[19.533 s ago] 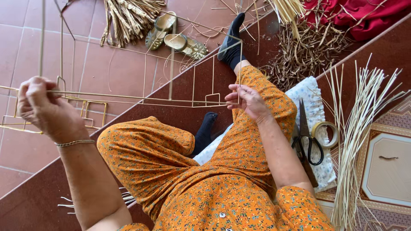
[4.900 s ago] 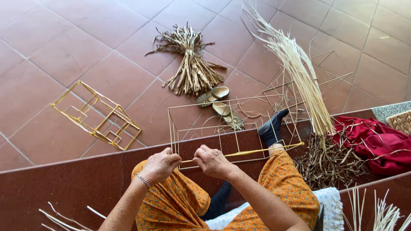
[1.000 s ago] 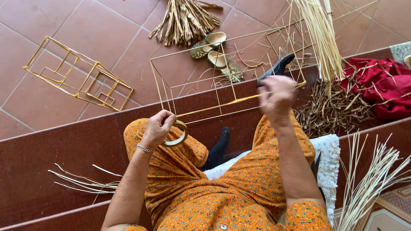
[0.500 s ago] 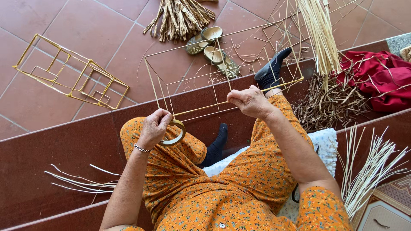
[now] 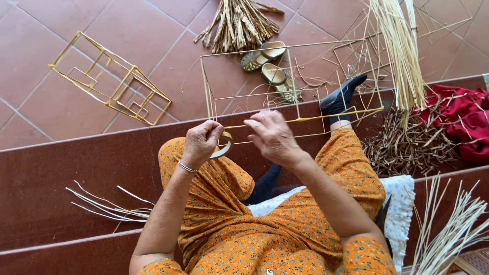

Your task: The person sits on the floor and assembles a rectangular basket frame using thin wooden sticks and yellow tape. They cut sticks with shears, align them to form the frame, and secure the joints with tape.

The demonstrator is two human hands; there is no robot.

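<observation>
- Head view, centre: the left hand (image 5: 201, 142) is curled shut around a roll of tape (image 5: 223, 145), a tan ring that sticks out on the hand's 3 o'clock side; a thin bracelet (image 5: 187, 167) circles the wrist.
- The right hand (image 5: 272, 136) sits just at 3 o'clock of the left, fingers bent and loosely spread, fingertips at the near bar of a stick frame (image 5: 285, 86) — whether it pinches the bar or only touches it, I cannot tell.
- That frame is a box of thin pale sticks; it stands at 12 o'clock of both hands, spanning the floor and the dark red step (image 5: 76, 173), with its near bar running out towards 3 o'clock.
- Inside the frame's outline, on the floor tiles (image 5: 46, 30), lie two sandals (image 5: 267, 63); a foot in a dark sock (image 5: 340, 97) rests at the frame's 3 o'clock end.
- At 10 o'clock of the hands — well apart — a finished yellow frame (image 5: 109, 79) lies on the tiles.
- At 12 o'clock, a bundle of dry stalks (image 5: 239, 23); at 2 o'clock, a long sheaf of pale straw (image 5: 400, 56) above a heap of brown trimmings (image 5: 407, 147), with red cloth (image 5: 466, 122) at 3 o'clock.
- At 8 o'clock a few loose pale sticks (image 5: 109, 206) lie on the step; more straw (image 5: 448, 234) fans out at 5 o'clock.
- The person wears orange patterned clothing (image 5: 239, 224) and sits on a white cushion (image 5: 402, 203).
</observation>
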